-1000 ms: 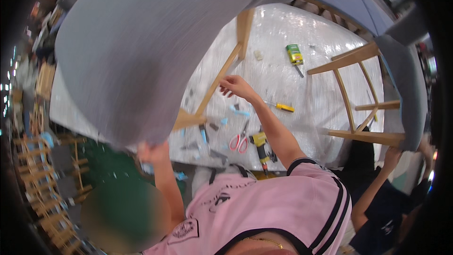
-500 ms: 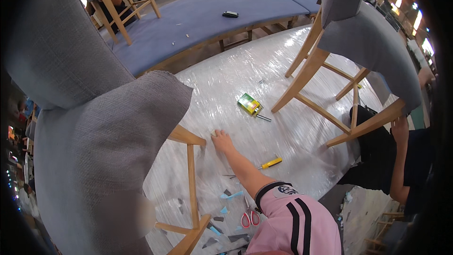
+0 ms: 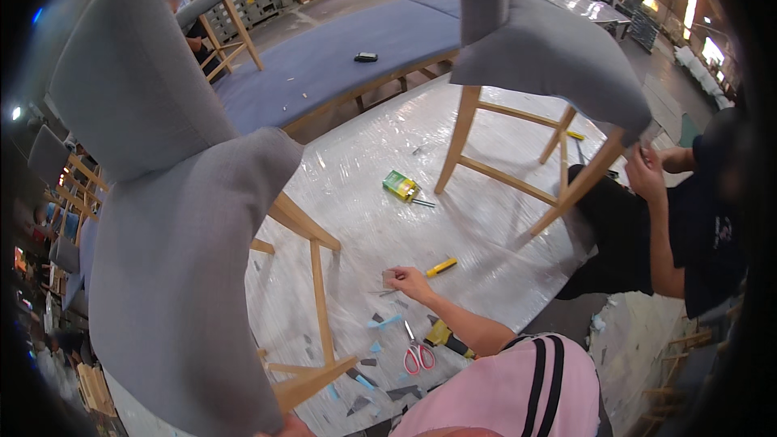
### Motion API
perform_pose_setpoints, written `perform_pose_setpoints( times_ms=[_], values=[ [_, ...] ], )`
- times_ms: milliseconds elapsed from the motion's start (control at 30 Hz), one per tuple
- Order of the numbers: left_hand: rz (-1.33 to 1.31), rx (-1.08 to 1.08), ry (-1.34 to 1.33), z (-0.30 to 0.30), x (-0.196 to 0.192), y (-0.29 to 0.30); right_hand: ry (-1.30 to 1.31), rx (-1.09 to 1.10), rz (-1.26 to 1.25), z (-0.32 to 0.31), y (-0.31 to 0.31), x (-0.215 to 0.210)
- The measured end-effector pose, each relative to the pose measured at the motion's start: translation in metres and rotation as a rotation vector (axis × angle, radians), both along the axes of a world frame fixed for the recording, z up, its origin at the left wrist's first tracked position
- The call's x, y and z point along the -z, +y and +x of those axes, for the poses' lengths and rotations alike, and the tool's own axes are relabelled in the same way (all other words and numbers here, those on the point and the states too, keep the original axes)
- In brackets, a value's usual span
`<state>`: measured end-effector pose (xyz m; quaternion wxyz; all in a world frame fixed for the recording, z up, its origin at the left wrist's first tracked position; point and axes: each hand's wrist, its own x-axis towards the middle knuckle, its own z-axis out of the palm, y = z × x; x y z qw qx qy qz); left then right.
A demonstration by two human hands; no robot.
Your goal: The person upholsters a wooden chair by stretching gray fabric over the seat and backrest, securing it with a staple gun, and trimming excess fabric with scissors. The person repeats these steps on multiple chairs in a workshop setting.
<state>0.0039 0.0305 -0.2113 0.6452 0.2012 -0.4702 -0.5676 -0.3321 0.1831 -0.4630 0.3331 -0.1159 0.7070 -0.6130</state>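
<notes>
My right hand (image 3: pixel 413 282), coming from a pink sleeve, pinches a small grey-brown flat piece (image 3: pixel 388 278) just above the plastic-covered table. What the piece is made of I cannot make out. Close by lies a yellow-handled screwdriver (image 3: pixel 442 266). My left hand (image 3: pixel 290 427) shows only in part at the lower edge, against the seat edge of a grey upholstered chair (image 3: pixel 182 275) with wooden legs; its fingers are hidden. Red-handled scissors (image 3: pixel 419 358) and a yellow-and-black power tool (image 3: pixel 447 338) lie near my right forearm.
A second grey chair (image 3: pixel 550 57) stands on the table (image 3: pixel 356 170), with a co-worker's hands (image 3: pixel 646 171) at its seat edge. A green-and-yellow box (image 3: pixel 401 185) lies mid-table. Fabric scraps (image 3: pixel 402 393) litter the near side. Beyond is a blue padded bench (image 3: pixel 324 81) bearing a small black object (image 3: pixel 366 57).
My right hand has drawn back from beside the chair leg and now holds the small piece. My left hand has come into view at the bottom. The whole view has shifted, showing more of the room.
</notes>
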Motion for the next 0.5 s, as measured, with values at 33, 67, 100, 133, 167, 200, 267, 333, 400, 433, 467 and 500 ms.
perform_pose_setpoints(
  times_ms=[33, 67, 100, 133, 167, 200, 267, 333, 400, 433, 467, 500],
  values=[
    [-0.033, 0.044, 0.038, 0.004, 0.003, 0.001, -0.151, 0.045, -0.087, 0.021, 0.019, -0.028],
    [-0.06, 0.126, 0.062, -0.001, 0.005, 0.0, -0.188, 0.094, -0.112, 0.036, 0.042, -0.05],
    [-0.083, -0.003, -0.003, 0.007, 0.014, -0.001, -0.22, 0.081, -0.123, 0.045, 0.048, -0.075],
    [-0.161, -0.255, -0.104, 0.021, 0.03, -0.004, -0.27, 0.013, -0.118, 0.061, 0.047, -0.099],
    [-0.315, -0.494, -0.239, 0.027, 0.052, -0.015, -0.144, -0.092, -0.22, 0.067, 0.046, -0.125],
    [-0.486, -0.674, -0.384, 0.032, 0.072, -0.022, -0.044, -0.22, -0.328, 0.077, 0.04, -0.154],
    [-0.978, -0.821, -0.827, 0.056, 0.113, -0.036, 0.304, -0.347, -0.167, 0.106, 0.024, -0.251],
    [-0.473, -0.44, -0.476, 0.01, 0.058, 0.0, 0.337, -0.274, -0.423, 0.139, 0.024, -0.31],
    [-0.117, -0.16, -0.169, -0.015, 0.002, 0.027, 0.612, -0.295, -0.499, 0.162, 0.027, -0.363],
    [-0.052, -0.06, -0.112, -0.023, -0.02, 0.036, 0.571, -0.289, -0.619, 0.178, 0.023, -0.377],
    [-0.02, 0.038, -0.137, -0.028, -0.032, 0.031, 0.656, -0.282, -0.601, 0.183, 0.005, -0.38],
    [0.002, 0.112, -0.155, -0.022, -0.04, 0.025, 0.741, -0.295, -0.606, 0.192, -0.01, -0.384]
  ],
)
